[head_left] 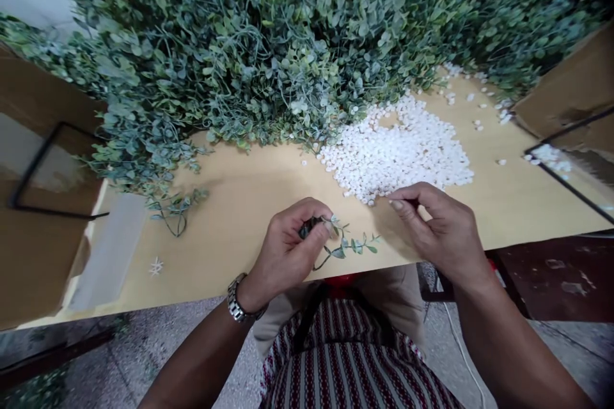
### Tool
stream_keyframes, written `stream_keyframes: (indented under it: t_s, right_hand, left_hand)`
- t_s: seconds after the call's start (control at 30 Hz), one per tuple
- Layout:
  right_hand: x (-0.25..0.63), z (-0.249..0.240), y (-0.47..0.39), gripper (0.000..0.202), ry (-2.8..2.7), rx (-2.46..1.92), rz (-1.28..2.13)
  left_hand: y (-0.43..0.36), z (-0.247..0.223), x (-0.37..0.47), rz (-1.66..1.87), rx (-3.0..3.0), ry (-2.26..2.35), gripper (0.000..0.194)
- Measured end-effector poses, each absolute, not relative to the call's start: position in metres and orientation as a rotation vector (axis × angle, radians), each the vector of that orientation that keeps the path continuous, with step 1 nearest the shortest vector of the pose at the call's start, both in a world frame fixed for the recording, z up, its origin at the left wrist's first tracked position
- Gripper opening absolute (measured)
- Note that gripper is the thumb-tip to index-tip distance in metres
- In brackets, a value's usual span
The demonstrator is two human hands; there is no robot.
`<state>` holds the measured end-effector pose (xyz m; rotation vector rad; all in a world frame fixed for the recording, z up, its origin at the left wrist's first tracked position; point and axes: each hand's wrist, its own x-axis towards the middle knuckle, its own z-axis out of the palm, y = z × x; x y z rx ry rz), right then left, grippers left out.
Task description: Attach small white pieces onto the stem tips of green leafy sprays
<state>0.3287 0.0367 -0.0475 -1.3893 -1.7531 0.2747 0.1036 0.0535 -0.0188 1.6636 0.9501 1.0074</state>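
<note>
Near the table's front edge my left hand [300, 239] is closed around the stem of an artificial leaf sprig [357, 245]. Thin leafy ends of the sprig stick out to the right of the thumb. My right hand [439, 227] is in a pinch, thumb against forefinger, at the lower edge of a heap of small white bead-like pieces [398, 147]. Whatever lies between those fingertips is too small to make out. The two hands are apart.
A large mass of artificial greenery [249, 38] covers the back of the table [249, 179]. Cardboard boxes [43, 192] [570, 83] with black wire frames flank it. A loose sprig [176, 208] and a white star-shaped piece [156, 266] lie at left.
</note>
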Motion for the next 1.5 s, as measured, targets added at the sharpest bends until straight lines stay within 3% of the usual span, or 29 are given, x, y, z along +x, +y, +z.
stream_keyframes:
  t_s: [0.17,0.33,0.77,1.5]
  right_hand:
    - [0.312,-0.039,0.035,0.006,-1.351,-1.119,1.055]
    - [0.3,-0.038,0.037,0.004,-1.19,-0.88,1.351]
    - [0.293,-0.046,0.033,0.006,-0.95,-0.654,1.524]
    - [0.295,-0.053,0.03,0.004,-1.049,-0.622,1.485]
  left_hand:
    - [0.051,-0.016,0.113,0.967,1.702,0.922,0.007]
    - [0.048,-0.012,0.121,0.935,1.717,0.864,0.008]
    - [0.048,-0.016,0.134,1.001,1.833,0.747,0.012]
    - [0.047,-0.017,0.135,0.983,1.988,0.756,0.015]
